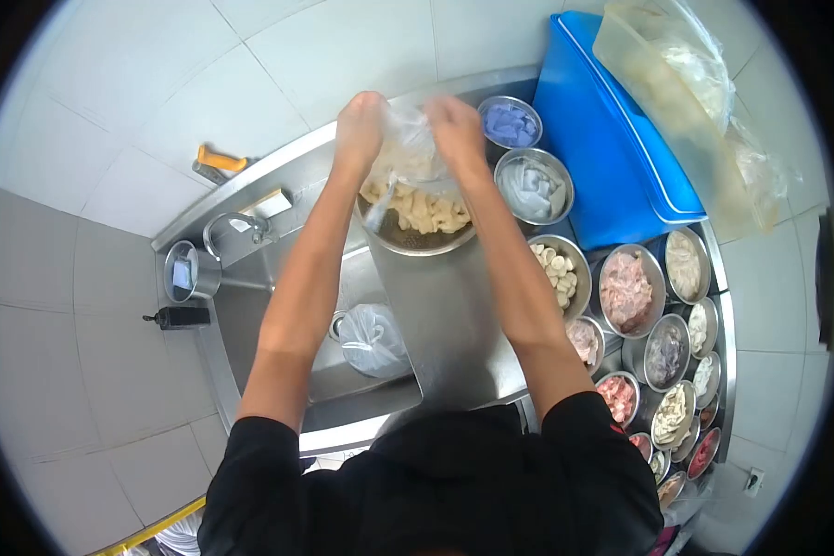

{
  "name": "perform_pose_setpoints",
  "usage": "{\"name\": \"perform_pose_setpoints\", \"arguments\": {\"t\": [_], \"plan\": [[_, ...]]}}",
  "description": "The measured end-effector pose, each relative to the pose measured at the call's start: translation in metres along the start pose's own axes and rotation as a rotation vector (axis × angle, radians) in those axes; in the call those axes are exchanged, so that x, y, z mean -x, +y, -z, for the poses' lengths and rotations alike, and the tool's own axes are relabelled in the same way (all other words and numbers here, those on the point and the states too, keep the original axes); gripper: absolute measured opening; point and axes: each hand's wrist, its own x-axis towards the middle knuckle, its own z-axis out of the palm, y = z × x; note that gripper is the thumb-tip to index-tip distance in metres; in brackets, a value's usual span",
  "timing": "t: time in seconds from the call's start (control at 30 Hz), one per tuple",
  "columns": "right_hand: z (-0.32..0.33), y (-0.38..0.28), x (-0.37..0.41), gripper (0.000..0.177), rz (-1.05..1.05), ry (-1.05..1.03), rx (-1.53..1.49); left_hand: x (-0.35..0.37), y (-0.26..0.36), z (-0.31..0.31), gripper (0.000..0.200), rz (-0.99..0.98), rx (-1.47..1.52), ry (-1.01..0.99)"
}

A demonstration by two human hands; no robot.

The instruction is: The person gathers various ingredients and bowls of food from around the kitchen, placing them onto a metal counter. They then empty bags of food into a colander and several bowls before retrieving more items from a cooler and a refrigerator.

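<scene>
Both my hands hold a clear plastic bag (pixel 406 157) up by its top, one at each side. My left hand (pixel 361 125) is closed on the left edge, and my right hand (pixel 456 134), slightly blurred, is closed on the right edge. Below the bag sits a round metal bowl (pixel 422 250), partly covered by it in this view. Pale yellow, lumpy food pieces (pixel 431 213) lie in the bowl, close under the bag. A twisted strand of plastic hangs down at the bowl's left side.
Left is a steel sink (pixel 241 320) with a faucet (pixel 227 227) and a knotted white bag (pixel 373 340). Beside my right arm stand a bowl of grey-white plastic (pixel 533 188), a blue bin (pixel 593 148), and several bowls of food, including pink meat (pixel 626 292).
</scene>
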Motion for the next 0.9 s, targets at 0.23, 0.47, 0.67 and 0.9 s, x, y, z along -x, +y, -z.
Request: {"name": "perform_pose_setpoints", "arguments": {"t": [0.23, 0.47, 0.67, 0.9], "plan": [[0.026, -0.02, -0.022, 0.026, 0.016, 0.015, -0.146, 0.021, 0.076, 0.013, 0.029, 0.076, 0.042, 0.03], [0.08, -0.012, 0.01, 0.023, 0.063, -0.097, -0.402, 0.017, 0.085, -0.009, 0.03, 0.205, 0.478, -0.017], [0.079, 0.085, 0.029, 0.027, -0.01, -0.184, 0.46, 0.002, 0.105, -0.024, 0.03, 0.39, 0.531, -0.129], [0.079, 0.084, -0.001, 0.022, -0.15, -0.129, 0.257, 0.028, 0.083, 0.065, 0.055, 0.333, 0.004, 0.008]]}}
